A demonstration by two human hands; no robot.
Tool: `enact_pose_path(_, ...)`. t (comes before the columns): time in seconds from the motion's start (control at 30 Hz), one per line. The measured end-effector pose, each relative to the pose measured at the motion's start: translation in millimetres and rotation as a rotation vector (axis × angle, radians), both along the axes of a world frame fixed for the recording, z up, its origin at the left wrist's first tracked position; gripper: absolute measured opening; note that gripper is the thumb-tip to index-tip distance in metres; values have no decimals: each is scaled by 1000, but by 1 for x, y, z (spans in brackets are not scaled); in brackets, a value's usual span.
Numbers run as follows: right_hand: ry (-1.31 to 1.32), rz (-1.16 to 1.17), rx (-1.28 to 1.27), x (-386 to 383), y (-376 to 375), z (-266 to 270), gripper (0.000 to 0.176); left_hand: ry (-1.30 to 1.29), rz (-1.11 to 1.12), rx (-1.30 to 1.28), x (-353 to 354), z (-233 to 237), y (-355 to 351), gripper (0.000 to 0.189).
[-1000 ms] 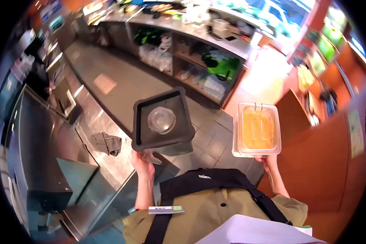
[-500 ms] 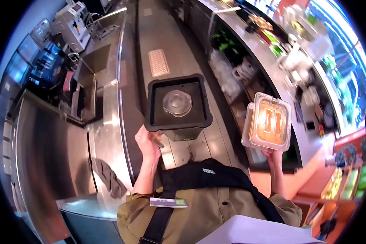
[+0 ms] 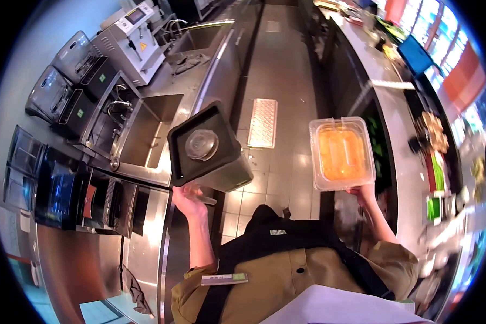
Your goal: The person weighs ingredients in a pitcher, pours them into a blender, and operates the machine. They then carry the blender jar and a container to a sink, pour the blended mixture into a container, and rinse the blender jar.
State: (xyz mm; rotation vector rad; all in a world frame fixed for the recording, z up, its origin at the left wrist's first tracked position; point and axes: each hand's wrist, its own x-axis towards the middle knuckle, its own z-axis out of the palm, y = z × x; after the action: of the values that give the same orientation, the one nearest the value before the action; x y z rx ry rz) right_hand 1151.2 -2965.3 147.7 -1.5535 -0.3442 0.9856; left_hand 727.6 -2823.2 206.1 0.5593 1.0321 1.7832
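My left hand (image 3: pixel 189 201) is closed at the near lower edge of a black square tub (image 3: pixel 216 171), which is tilted to the left. On the tub's dark recessed top lies a clear round plastic lid (image 3: pixel 202 144). A small greyish piece sticks out beside my left fingers; I cannot make out what it is. My right hand (image 3: pixel 363 192) grips the near edge of a clear plastic food container (image 3: pixel 369 162) with orange contents. Most of my right fingers are hidden under the container.
Steel counters with a sink (image 3: pixel 156 127) and taps run along the left. A white machine (image 3: pixel 129 40) and dark-based blenders (image 3: pixel 94 75) stand there. A dark cloth (image 3: pixel 136 291) lies at lower left. On the right a long counter (image 3: pixel 399 137) carries goods. A tiled aisle with a drain grate (image 3: pixel 263 123) runs ahead.
The view has turned, bringing the left sink closer to the middle. The black tub has moved left and tilted. The orange container is now held more upright to the view, slightly left of before.
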Motion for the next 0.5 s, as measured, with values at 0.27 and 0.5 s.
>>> enact_pose_path(0.27,-56,370,64,39,413,-24,28,79,271,123,10,-27,259,24)
enact_pose_path(0.5,-86,710,254,6,737,-19,50,82,459,107,20,-39,456,23)
